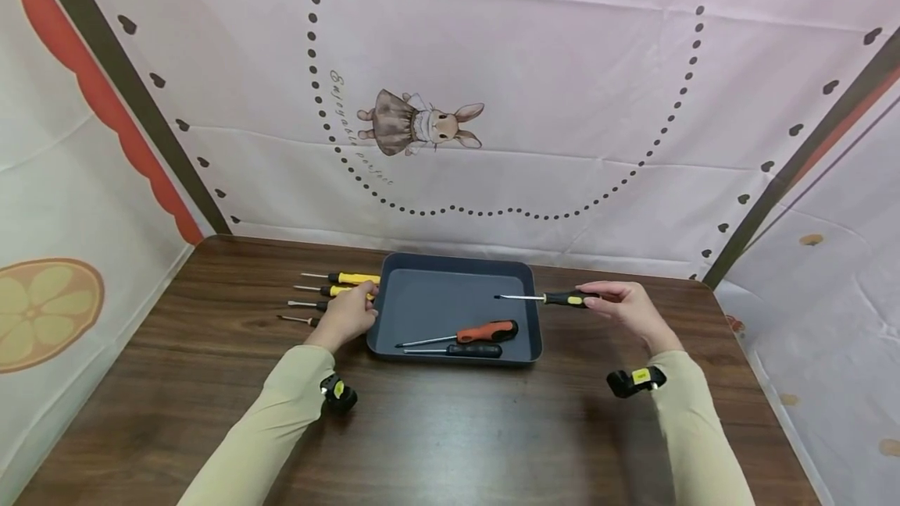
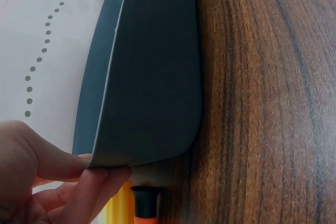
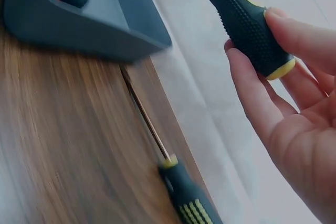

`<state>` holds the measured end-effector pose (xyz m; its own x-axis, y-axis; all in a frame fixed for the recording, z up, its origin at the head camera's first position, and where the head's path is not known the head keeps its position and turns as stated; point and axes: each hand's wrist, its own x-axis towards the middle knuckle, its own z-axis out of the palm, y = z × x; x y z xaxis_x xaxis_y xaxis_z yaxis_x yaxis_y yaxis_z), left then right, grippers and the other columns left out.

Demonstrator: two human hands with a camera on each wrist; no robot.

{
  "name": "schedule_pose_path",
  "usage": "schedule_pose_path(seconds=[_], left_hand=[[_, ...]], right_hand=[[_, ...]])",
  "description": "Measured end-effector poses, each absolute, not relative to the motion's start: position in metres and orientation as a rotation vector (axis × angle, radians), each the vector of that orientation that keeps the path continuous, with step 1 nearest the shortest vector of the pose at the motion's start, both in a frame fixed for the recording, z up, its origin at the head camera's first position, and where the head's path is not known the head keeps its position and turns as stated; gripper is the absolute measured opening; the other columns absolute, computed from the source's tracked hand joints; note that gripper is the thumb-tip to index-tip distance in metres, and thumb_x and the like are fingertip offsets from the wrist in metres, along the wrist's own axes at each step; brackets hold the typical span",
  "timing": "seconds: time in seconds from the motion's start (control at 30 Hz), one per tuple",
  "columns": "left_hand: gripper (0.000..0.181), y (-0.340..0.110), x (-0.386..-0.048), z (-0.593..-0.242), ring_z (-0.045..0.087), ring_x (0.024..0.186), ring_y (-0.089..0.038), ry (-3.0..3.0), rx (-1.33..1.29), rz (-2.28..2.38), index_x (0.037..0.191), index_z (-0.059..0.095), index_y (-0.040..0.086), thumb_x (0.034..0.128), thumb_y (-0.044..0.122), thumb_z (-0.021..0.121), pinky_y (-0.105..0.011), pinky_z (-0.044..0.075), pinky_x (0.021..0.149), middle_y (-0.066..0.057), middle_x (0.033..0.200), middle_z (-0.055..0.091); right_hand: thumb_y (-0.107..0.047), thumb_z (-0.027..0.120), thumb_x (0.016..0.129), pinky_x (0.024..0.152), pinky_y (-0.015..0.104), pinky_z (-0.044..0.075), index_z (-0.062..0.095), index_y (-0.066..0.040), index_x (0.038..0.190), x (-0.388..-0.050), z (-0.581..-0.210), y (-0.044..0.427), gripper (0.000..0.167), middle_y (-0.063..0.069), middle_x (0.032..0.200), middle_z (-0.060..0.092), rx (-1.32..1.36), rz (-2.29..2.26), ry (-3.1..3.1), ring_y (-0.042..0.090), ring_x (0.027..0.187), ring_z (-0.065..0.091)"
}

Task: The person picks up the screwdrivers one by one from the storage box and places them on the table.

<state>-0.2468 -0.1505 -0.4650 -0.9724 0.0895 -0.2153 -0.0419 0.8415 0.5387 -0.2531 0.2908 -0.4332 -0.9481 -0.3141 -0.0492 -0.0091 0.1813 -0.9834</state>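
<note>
The right hand (image 1: 626, 309) holds a black-and-yellow screwdriver (image 1: 562, 299) by its handle outside the right edge of a gray tray (image 1: 432, 299), shaft pointing left above it, lengthwise; the left hand (image 1: 348, 315) pinches the left rim.

Back wall: pinkish-white cloth (image 1: 562, 61), creased horiz. — printed rabbit (image 1: 429, 125) in a dress, lying sideways, w/ script lettering beside it; dotted curve (image 1: 312, 56) around, dark hearts (image 1: 127, 24) nr edges
L side: white cloth (image 1: 70, 178), big orange-slice print (image 1: 45, 311), red scalloped border (image 1: 87, 88), dk strip (image 1: 119, 69) at the corner
R side: pale cloth (image 1: 837, 256), sm. orange-ish prints, another dk strip (image 1: 800, 170)
Table: dk brown wood-grain top (image 1: 176, 365), rounded back L corner
Light: soft glare (image 1: 457, 432) nr front-ctr
</note>
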Motion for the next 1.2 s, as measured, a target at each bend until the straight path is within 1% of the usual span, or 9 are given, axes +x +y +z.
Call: schedule_pose_path(seconds=[0.13,0.33,0.47,0.53,0.7,0.77,0.9,1.07,1.2], left_hand=[[0.034,-0.152,-0.247,-0.466,0.051,0.07,-0.021,2.791,0.042,0.834,0.117,0.051,0.0,0.084,0.004,0.056,-0.029,0.041,0.058,-0.01,0.086,0.056],[0.034,-0.153,-0.247,-0.466,0.051,0.072,-0.021,2.792,0.023,0.83,0.117,0.051,0.0,0.0841,0.005,0.056,-0.029,0.041,0.059,-0.01,0.087,0.056],[0.034,-0.153,-0.246,-0.465,0.051,0.072,-0.021,2.78,0.009,0.832,0.118,0.05,0.0,0.0846,0.004,0.056,-0.029,0.042,0.059,-0.01,0.087,0.056],[0.035,-0.153,-0.246,-0.465,0.051,0.071,-0.021,2.778,0.011,0.834,0.118,0.05,0.0,0.0846,0.004,0.056,-0.029,0.042,0.058,-0.01,0.087,0.056],[0.035,-0.153,-0.246,-0.464,0.051,0.071,-0.021,2.776,0.014,0.835,0.118,0.05,0.0,0.0846,0.004,0.056,-0.029,0.041,0.059,-0.01,0.086,0.055],[0.035,-0.153,-0.246,-0.464,0.051,0.071,-0.021,2.77,0.013,0.842,0.119,0.05,0.0,0.0847,0.004,0.056,-0.029,0.041,0.058,-0.01,0.085,0.055],[0.034,-0.152,-0.247,-0.463,0.051,0.071,-0.021,2.765,0.008,0.854,0.118,0.05,0.0,0.0845,0.004,0.057,-0.029,0.041,0.059,-0.01,0.085,0.055],[0.034,-0.152,-0.246,-0.463,0.051,0.072,-0.021,2.761,0.005,0.858,0.117,0.051,0.0,0.0841,0.004,0.057,-0.03,0.042,0.06,-0.01,0.086,0.056],[0.034,-0.152,-0.246,-0.463,0.052,0.073,-0.021,2.758,0.005,0.859,0.117,0.051,0.0,0.0842,0.004,0.057,-0.03,0.042,0.061,-0.01,0.087,0.056]], right_hand=[[0.001,0.061,0.083,0.075,0.024,0.051,0.06,0.007,0.112,-0.25,-0.434,0.31,0.03,-0.012,0.098,0.064,-0.297,-1.857,2.203,0.002,0.085,0.062],[0.002,0.061,0.083,0.074,0.021,0.051,0.068,-0.006,0.106,-0.245,-0.436,0.332,0.025,-0.012,0.099,0.065,-0.274,-1.936,2.151,0.002,0.088,0.061],[0.002,0.06,0.083,0.074,0.02,0.05,0.068,-0.007,0.105,-0.242,-0.437,0.345,0.025,-0.011,0.098,0.065,-0.216,-1.97,2.129,0.003,0.088,0.062],[-0.001,0.062,0.083,0.073,0.019,0.05,0.068,-0.008,0.106,-0.241,-0.439,0.351,0.025,-0.014,0.097,0.063,-0.155,-1.925,2.176,0.002,0.086,0.061],[-0.011,0.066,0.082,0.078,0.022,0.05,0.07,-0.018,0.105,-0.241,-0.456,0.366,0.024,-0.016,0.098,0.058,-0.031,-1.842,2.235,0.001,0.086,0.059],[-0.01,0.066,0.082,0.079,0.023,0.049,0.071,-0.021,0.101,-0.242,-0.461,0.368,0.023,-0.015,0.098,0.058,-0.01,-1.881,2.191,0.002,0.086,0.059],[-0.002,0.063,0.083,0.077,0.022,0.05,0.073,-0.017,0.097,-0.242,-0.47,0.365,0.023,-0.012,0.096,0.06,0.018,-1.988,2.066,0.003,0.084,0.061],[0.008,0.055,0.085,0.075,0.02,0.05,0.072,-0.01,0.098,-0.242,-0.483,0.362,0.028,-0.009,0.094,0.064,-0.013,-2.075,1.94,0.002,0.085,0.061],[0.009,0.055,0.085,0.074,0.02,0.05,0.071,-0.008,0.1,-0.245,-0.49,0.36,0.028,-0.008,0.092,0.065,-0.001,-2.071,1.901,0.003,0.084,0.061]])
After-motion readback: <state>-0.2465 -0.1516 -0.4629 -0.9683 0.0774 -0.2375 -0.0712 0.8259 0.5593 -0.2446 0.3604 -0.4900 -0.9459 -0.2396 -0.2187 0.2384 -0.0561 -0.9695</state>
